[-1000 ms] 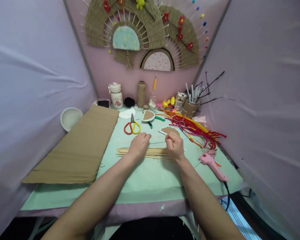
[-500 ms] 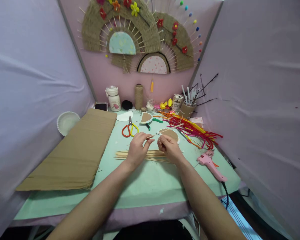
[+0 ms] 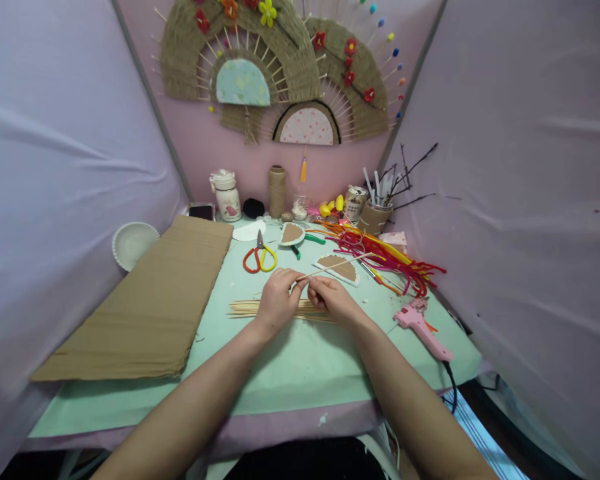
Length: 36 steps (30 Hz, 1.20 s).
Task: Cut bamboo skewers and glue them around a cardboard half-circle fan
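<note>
Step in hand: one stick lifted clear of the bundle. Left hand and right hand both pinch its near end; the far end angles up-right above the surface. Any next move likely needs a light, steady pinch, since it looks thin.

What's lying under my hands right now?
A bundle of thin wooden sticks on the green mat; its left end shows, its middle is hidden by your left hand and right hand, which pinch a single stick.

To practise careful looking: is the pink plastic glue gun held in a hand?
No, the pink plastic glue gun lies on the mint-green table, right of the right hand.
</note>
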Tool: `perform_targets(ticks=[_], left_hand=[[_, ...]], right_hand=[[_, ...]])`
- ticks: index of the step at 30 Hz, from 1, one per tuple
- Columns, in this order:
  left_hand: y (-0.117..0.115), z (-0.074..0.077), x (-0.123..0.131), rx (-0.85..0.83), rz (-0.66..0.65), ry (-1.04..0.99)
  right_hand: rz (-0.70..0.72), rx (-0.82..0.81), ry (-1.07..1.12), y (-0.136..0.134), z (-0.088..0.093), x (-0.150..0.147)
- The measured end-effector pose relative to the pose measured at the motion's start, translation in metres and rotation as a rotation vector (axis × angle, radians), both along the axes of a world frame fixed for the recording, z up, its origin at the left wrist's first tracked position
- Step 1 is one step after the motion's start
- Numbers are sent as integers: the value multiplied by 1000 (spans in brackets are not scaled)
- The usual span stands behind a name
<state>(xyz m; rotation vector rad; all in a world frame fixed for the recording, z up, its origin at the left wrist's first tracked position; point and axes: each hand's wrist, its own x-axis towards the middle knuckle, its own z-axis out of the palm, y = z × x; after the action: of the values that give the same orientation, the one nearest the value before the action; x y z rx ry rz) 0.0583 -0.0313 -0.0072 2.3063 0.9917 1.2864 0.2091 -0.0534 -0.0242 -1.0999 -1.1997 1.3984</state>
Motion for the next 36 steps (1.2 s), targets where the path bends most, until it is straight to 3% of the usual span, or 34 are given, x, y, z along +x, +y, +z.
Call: perform_targets(ticks=[8,22,26,29,31,36], left_hand=[[3,-5,-2,100,0,116],[-1,-6,2,67,74,120],[-2,-7,3,40,71,119],[1,-6,0,15,102,99],[4,-5,-3,-6,122,66],[4,1,-8,-7,48,0]], right_hand=[[8,-12,-22,-4,5,-1],[76,-10,-79,-4,7,5],[110,-13,-107,-7,9,7],[226,-43,-124,-12,12,6],[263,-59,-83,-15,13,4],[134,-96,152,-12,14,6]])
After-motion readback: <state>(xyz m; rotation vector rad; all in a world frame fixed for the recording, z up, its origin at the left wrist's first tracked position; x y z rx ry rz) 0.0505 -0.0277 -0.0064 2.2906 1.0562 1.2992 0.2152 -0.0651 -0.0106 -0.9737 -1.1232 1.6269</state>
